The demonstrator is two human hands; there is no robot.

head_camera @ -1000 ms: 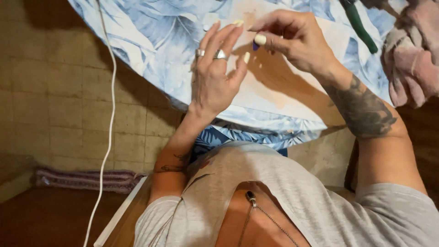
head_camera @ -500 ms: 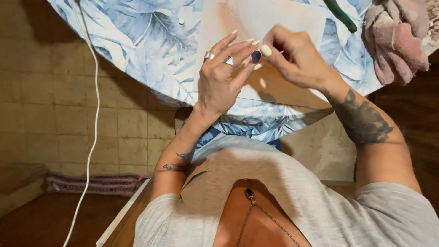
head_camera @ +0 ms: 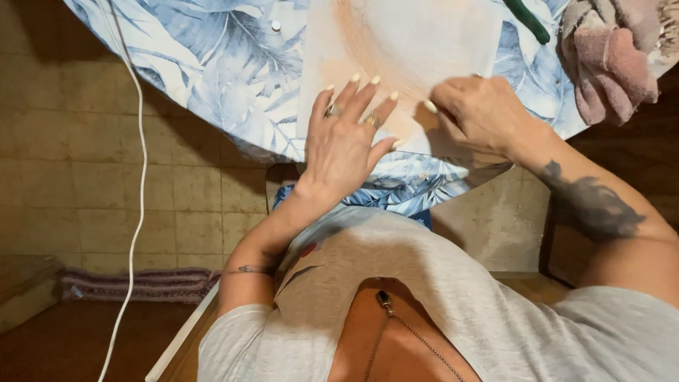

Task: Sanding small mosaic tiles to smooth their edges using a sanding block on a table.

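Grey short-sleeved shirt, pendant chain, rings (tattooed forearms).

Blue-and-white leaf-print tablecloth [head_camera: 212, 49] looks like smooth coated cloth, faint sheen. On it a pale sheet of paper [head_camera: 424, 42], matt, stained with a rusty orange smear. Left hand [head_camera: 346, 145] lies flat on the paper, wearing shiny metal rings [head_camera: 373, 120] (silver-toned, polished). Right hand [head_camera: 477, 113] has glossy pale nail polish. Pinkish rag [head_camera: 612, 56] is soft, fuzzy cloth. Dark green handle [head_camera: 527, 20] looks like smooth plastic. White cord [head_camera: 138, 177], smooth. Beige floor tiles [head_camera: 71, 163] matt, worn.
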